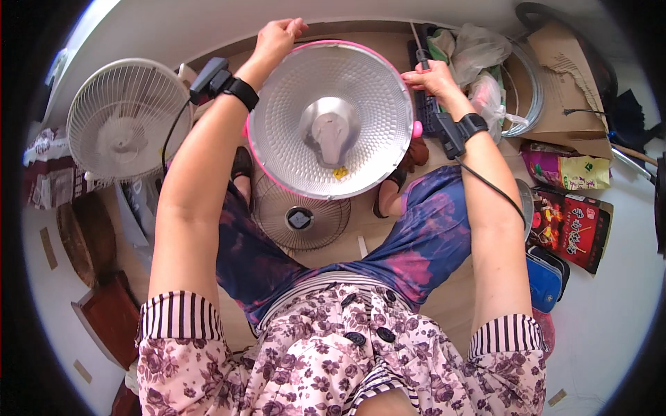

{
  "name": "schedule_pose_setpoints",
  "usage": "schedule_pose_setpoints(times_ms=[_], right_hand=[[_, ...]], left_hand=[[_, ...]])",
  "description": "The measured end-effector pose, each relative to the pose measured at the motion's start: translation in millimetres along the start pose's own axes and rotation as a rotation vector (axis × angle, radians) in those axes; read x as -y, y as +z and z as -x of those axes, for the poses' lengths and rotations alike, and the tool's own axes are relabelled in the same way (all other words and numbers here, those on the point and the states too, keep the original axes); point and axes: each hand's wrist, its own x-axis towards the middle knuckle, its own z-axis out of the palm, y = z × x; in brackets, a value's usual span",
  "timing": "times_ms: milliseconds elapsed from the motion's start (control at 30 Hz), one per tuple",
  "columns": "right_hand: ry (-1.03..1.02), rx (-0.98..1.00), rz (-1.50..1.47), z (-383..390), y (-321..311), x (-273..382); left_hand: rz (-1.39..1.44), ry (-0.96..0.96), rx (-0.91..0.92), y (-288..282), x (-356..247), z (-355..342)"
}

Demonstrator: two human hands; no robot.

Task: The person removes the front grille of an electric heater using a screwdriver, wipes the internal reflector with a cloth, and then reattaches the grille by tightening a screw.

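Observation:
A round dish heater (277,118) with a silver dimpled reflector and a pink rim stands between my knees, its bowl facing me. Just beyond its upper left rim, my left hand (279,40) is closed, fingertips pinched together; anything between them is too small to make out. At the upper right rim, my right hand (436,80) grips what looks like a screwdriver (422,58) with a black and red handle. Some fingers of that hand reach to the rim. The heater's back is hidden. A round wire guard (326,225) lies partly beneath the heater, near my feet.
A white fan (128,121) stands at the left, near wooden pieces (107,315). To the right are plastic bags (479,52), coiled tubing (531,90), a torn cardboard box (569,83), a red package (569,225) and a blue case (544,281). A wall borders the far side.

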Motion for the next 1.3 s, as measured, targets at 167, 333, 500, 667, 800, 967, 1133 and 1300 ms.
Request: schedule_pose_setpoints(times_ms=[167,333,500,667,800,967,1133,1300], right_hand=[[0.03,0.06,0.028,-3.7,-23.7,-17.7],[0.041,0.046,-0.022,11.3,-0.9,3.6],[0.022,0.015,-0.05,-2.9,-10.9,-25.3],[0.032,0.065,-0.029,-12.3,-7.5,-34.8],[0.029,0.03,-0.005,-5.7,-5.1,-32.4],[0.067,0.05,0.072,-4.9,-11.0,-29.9],[-0.024,0.114,0.072,-6.6,0.2,-29.2],[-0.087,0.035,0.092,-3.7,1.3,-33.2]], left_hand=[[-0.219,-0.014,0.035,-49.8,-9.1,14.9],[-0.399,-0.172,0.158,-98.5,18.5,41.5],[-0.642,-0.26,0.367,-85.7,0.5,68.5],[-0.626,-0.359,0.562,-71.4,2.9,85.7],[-0.737,-0.362,0.584,-60.5,-1.0,90.3],[-0.844,-0.265,0.554,-55.3,11.4,93.7],[-0.826,-0.247,0.527,-57.2,11.3,97.6],[-0.829,-0.2,0.517,-50.1,15.4,95.8]])
